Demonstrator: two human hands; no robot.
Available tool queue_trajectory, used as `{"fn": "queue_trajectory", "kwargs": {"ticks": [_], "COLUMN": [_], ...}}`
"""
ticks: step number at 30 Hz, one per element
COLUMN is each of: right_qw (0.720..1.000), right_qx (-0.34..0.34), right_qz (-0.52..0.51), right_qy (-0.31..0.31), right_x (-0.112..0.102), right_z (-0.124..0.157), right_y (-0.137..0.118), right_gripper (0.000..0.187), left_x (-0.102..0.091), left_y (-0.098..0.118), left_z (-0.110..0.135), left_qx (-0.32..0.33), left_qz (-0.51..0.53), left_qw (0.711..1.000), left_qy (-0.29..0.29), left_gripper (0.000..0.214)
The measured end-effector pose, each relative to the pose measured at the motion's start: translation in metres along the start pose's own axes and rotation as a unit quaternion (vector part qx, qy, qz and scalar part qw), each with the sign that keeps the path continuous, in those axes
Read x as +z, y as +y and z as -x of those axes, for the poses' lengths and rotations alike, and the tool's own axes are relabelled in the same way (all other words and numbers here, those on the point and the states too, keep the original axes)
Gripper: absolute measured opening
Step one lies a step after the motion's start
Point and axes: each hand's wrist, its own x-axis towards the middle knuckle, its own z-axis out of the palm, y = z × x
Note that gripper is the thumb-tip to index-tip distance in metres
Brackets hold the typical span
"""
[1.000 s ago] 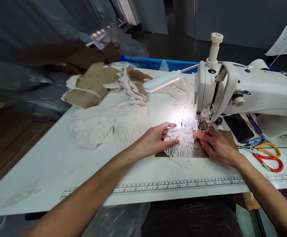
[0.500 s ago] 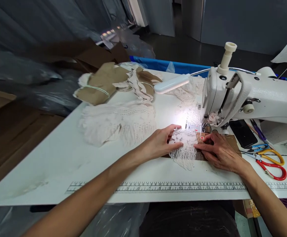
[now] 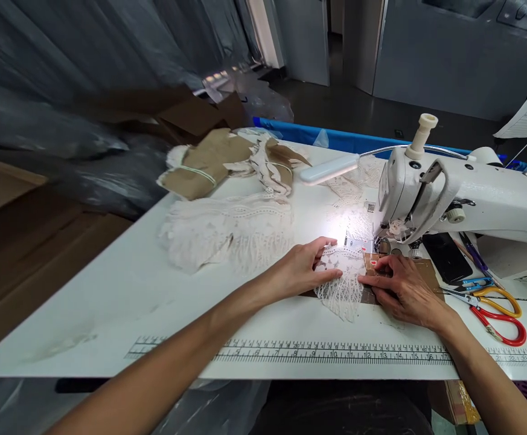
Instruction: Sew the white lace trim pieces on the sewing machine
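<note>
A short piece of white fringed lace (image 3: 341,284) lies at the sewing machine's needle area, its fringe hanging toward the table's front. My left hand (image 3: 306,266) grips its left side, thumb across the top and fingers at the upper left edge. My right hand (image 3: 403,287) holds the right edge between bent fingers, thumb tip on the lace. Under both lies a brown board (image 3: 426,272) beside the metal needle plate. The sewing machine (image 3: 462,193) stands just behind my right hand. Its presser foot is partly hidden by the machine head.
Scissors with red and yellow handles (image 3: 498,314), a black phone (image 3: 447,257) and blue snips (image 3: 475,283) lie at right. A lamp (image 3: 329,170) lights the needle area. More lace (image 3: 227,229) and tied tan bundles (image 3: 213,160) lie left. A printed ruler (image 3: 290,353) runs along the front.
The head view has shifted, so everything sits slightly lower and further right in the picture. Both hands keep about the same place on the lace.
</note>
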Motion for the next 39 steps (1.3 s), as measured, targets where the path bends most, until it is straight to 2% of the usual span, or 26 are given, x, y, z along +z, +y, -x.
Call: {"fn": "queue_trajectory", "kwargs": {"ticks": [6,12,16,18,20,22,25,27,29,32,36,39], "right_qw": [1.000,1.000,1.000,1.000,1.000,1.000,1.000,1.000,1.000,1.000,1.000,1.000], "right_qx": [0.010,0.016,0.019,0.020,0.022,0.023,0.022,0.018,0.013,0.006,0.008,0.019], "right_qz": [-0.008,-0.010,-0.007,-0.008,-0.010,-0.012,-0.016,-0.015,-0.014,-0.007,0.000,0.007], "right_qy": [-0.004,0.000,-0.008,-0.010,-0.007,-0.008,-0.012,-0.013,-0.011,-0.011,-0.007,-0.007], "right_x": [0.001,0.000,-0.001,-0.001,-0.001,-0.001,-0.002,-0.003,-0.004,-0.003,-0.002,-0.002], "right_z": [0.000,0.000,0.000,-0.001,-0.001,-0.001,-0.001,-0.001,-0.002,-0.002,-0.001,-0.001], "right_y": [-0.001,-0.003,-0.004,-0.004,-0.004,-0.004,-0.004,-0.005,-0.005,-0.006,-0.006,-0.007], "right_gripper": [0.036,0.036,0.035,0.035,0.035,0.035,0.035,0.034,0.034,0.035,0.036,0.035], "left_x": [0.000,0.003,-0.001,-0.006,-0.009,-0.009,0.000,0.011,0.020,0.029,0.031,0.028], "left_y": [0.003,0.002,0.000,-0.002,-0.003,-0.004,-0.004,-0.003,-0.003,-0.004,-0.009,-0.015], "left_z": [0.001,0.002,0.004,0.005,0.006,0.005,-0.004,-0.010,-0.014,-0.015,-0.013,-0.013], "left_qx": [-0.016,0.019,0.022,0.039,0.076,0.152,0.325,0.400,0.413,0.390,0.379,0.389], "left_qz": [-0.011,-0.008,-0.042,-0.083,-0.130,-0.160,-0.187,-0.240,-0.315,-0.392,-0.400,-0.381], "left_qw": [1.000,1.000,0.999,0.995,0.984,0.965,0.918,0.878,0.849,0.828,0.827,0.834], "left_qy": [0.006,0.014,0.017,0.042,0.098,0.143,0.133,0.111,0.096,0.095,0.111,0.091], "left_gripper": [0.064,0.063,0.067,0.061,0.043,0.029,0.030,0.031,0.031,0.032,0.034,0.037]}}
